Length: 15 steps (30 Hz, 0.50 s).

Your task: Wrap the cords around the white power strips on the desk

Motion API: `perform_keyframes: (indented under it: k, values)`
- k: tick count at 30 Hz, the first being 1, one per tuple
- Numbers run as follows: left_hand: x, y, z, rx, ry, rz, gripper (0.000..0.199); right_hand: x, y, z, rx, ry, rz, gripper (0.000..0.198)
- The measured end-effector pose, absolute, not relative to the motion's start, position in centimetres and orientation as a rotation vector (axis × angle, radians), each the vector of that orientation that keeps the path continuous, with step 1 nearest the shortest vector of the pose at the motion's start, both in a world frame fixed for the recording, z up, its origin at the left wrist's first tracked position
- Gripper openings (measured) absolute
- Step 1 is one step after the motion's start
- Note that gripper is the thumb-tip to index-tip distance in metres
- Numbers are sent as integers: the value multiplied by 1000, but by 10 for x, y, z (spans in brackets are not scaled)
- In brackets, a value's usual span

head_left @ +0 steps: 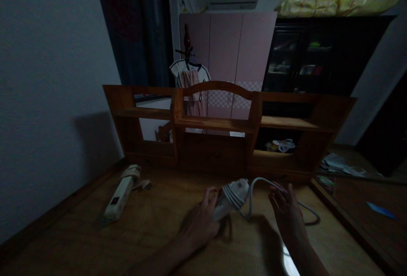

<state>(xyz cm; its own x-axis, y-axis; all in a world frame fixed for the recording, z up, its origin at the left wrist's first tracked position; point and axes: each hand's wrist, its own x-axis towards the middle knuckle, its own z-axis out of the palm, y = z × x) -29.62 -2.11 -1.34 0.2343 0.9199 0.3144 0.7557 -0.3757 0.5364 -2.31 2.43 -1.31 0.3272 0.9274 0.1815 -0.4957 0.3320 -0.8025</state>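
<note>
My left hand [203, 221] is closed round a white power strip [221, 209], held at a slant above the wooden surface. Several turns of grey cord [234, 196] are wound round its far end. From there a loose length of cord [251, 197] arches over to my right hand [286, 210], whose fingers are bent around it. Past that hand the cord curves down to the right; its end cannot be made out. On the left lies a second white power strip [119, 199], its own cord wrapped about its far end and a plug beside it.
The wooden surface [159, 238] ends at a low wooden shelf unit [216, 151] at the back. A raised edge [343, 225] runs along the right, with a blue flat item [380, 210] beyond it. A bright white patch [289, 263] shows beside my right forearm. A wall [57, 98] stands on the left.
</note>
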Motion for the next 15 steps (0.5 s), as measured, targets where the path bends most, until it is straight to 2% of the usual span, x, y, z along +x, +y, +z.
perform_keyframes:
  k: [3,7,11,15]
  values:
    - [-304,-10,-16,2002,1580,1094,60,-23,24,-6,-784,-589,1080,46]
    - [-320,11,-30,1577,1562,1172,41,-38,20,-1,-846,-599,1107,44]
    - [-331,34,-45,1348,1402,1242,37,-58,21,-11,-886,-696,1343,56]
    - [-338,42,-50,1297,1374,1278,40,-79,18,-21,-942,-928,1595,49]
